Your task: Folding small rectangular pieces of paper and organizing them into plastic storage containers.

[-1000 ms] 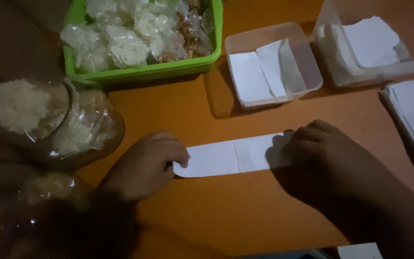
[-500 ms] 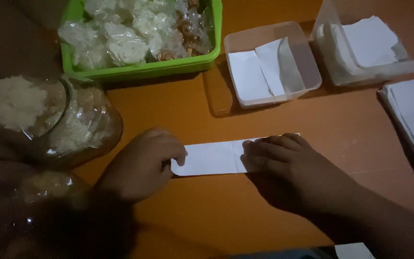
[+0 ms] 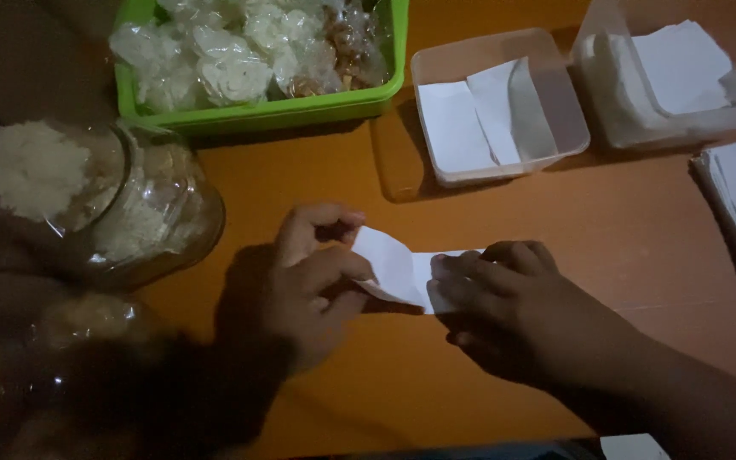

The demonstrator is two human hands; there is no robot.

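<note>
While the narrow white paper strip point(image 3: 402, 271) lies on the orange tabletop point(image 3: 623, 230) between both hands, the left hand point(image 3: 313, 277) pinches its lifted left end between thumb and forefinger, and the right hand point(image 3: 513, 298) presses the other end flat with fingers together. The strip looks light, thin and limp, easily creased or torn, so it seems best held gently by its ends. A clear plastic jar point(image 3: 129, 213) lies near the left hand.

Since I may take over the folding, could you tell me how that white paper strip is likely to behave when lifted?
The white paper strip is probably floppy: its end curls up where the left hand lifts it. It seems light, staying put under just the right hand. It likely creases easily, given its thin look.
</note>
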